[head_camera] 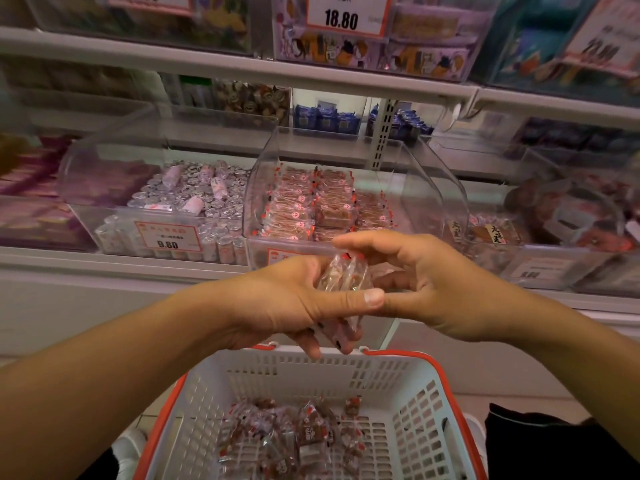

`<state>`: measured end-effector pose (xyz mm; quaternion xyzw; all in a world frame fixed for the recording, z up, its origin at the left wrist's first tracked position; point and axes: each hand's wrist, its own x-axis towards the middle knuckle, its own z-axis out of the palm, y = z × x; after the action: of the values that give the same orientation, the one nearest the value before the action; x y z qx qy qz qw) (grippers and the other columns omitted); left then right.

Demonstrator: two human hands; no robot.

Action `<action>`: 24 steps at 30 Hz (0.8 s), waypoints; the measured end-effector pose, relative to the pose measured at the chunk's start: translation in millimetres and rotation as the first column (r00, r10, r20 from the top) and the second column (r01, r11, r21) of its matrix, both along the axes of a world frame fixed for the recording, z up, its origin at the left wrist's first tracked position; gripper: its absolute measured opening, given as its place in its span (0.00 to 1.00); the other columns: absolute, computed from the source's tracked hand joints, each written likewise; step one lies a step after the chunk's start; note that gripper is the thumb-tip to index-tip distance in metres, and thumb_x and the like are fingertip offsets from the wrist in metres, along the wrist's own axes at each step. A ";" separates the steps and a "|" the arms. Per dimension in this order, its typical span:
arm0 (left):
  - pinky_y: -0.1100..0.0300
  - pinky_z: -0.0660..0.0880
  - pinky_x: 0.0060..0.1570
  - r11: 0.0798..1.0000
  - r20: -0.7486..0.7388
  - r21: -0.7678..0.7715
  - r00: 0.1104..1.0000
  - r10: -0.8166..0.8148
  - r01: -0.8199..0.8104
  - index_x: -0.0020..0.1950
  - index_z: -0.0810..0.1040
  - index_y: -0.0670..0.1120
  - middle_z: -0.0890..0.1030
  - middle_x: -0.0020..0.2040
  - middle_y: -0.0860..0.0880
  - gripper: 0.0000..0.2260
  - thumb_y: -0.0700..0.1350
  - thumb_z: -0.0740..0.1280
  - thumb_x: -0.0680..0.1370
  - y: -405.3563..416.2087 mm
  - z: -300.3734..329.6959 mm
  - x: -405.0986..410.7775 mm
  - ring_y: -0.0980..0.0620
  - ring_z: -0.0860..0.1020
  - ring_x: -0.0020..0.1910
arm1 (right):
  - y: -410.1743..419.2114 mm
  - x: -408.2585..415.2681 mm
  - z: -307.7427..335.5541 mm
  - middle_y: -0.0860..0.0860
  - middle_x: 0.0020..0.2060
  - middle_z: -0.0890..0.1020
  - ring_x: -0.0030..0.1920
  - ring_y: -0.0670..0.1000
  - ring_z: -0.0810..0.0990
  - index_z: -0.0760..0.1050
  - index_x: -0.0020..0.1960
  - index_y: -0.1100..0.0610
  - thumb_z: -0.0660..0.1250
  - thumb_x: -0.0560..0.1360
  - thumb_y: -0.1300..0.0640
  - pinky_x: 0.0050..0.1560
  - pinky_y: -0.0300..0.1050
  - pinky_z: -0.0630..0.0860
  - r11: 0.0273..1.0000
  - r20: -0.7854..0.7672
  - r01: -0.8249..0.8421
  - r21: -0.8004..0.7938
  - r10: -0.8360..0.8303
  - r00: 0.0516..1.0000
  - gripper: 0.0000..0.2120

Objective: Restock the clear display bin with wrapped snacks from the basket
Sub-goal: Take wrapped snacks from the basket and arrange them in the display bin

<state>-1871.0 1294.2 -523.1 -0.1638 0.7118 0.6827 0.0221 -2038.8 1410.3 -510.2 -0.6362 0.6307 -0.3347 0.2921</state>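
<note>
My left hand [294, 303] is closed on a small stack of clear-wrapped brown snacks [343, 275], held in front of the clear display bin [408, 188]. My right hand [422, 289] touches the same stack from the right, its fingers curled over the top edge. Rows of the same red-marked wrapped snacks [311, 206] lie in the left and middle of the bin. Below my hands stands a white basket with a red rim [429, 372], and several more wrapped snacks [294, 434] are piled on its floor.
A neighbouring bin [166, 202] at the left holds silver and pink rolls behind a 9.80 price tag. Another bin [554, 230] with dark wrapped goods sits at the right. Shelves with more bins and an 18.80 tag [341, 15] hang above.
</note>
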 end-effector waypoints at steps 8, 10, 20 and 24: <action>0.62 0.76 0.24 0.993 -0.124 0.046 0.986 0.115 -0.110 0.53 0.75 0.47 0.85 0.41 0.44 0.25 0.63 0.74 0.66 -17.6 22.8 -5.1 0.48 0.84 0.36 | -29.5 -18.1 33.8 0.55 0.48 0.85 0.47 0.53 0.85 0.78 0.57 0.59 0.77 0.69 0.66 0.49 0.42 0.81 0.989 0.125 -0.131 0.073 0.121 0.985 0.19; 0.59 0.80 0.31 0.950 -0.152 0.179 0.946 0.285 -0.257 0.56 0.76 0.46 0.85 0.45 0.44 0.26 0.66 0.67 0.70 -32.7 28.8 -7.3 0.47 0.85 0.42 | -43.9 -24.4 39.7 0.56 0.46 0.86 0.46 0.53 0.85 0.80 0.55 0.57 0.75 0.69 0.66 0.48 0.42 0.82 0.998 0.187 -0.054 0.037 0.046 0.981 0.15; 0.53 0.75 0.50 0.042 -0.323 -0.941 0.928 0.188 -0.336 0.61 0.71 0.50 0.77 0.56 0.50 0.10 0.45 0.62 0.80 -74.9 -1.6 -1.3 0.49 0.76 0.52 | -107.2 -54.5 0.5 0.54 0.42 0.83 0.37 0.49 0.78 0.79 0.50 0.55 0.78 0.69 0.57 0.35 0.39 0.75 0.910 -0.303 0.413 -0.028 -0.401 0.864 0.13; 0.51 0.75 0.51 0.015 -0.258 -0.965 0.953 0.157 -0.263 0.62 0.72 0.48 0.78 0.57 0.49 0.11 0.46 0.60 0.80 -70.8 -3.1 1.7 0.47 0.76 0.55 | -112.8 -56.6 -7.4 0.50 0.46 0.81 0.45 0.49 0.79 0.80 0.52 0.52 0.81 0.66 0.56 0.47 0.44 0.78 0.914 -0.331 0.405 0.025 -0.374 0.866 0.17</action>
<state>-1869.3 1223.3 -526.2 -0.2102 0.9514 0.0069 -0.2250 -2095.4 1297.5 -517.6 -0.5271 0.7998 -0.2498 0.1420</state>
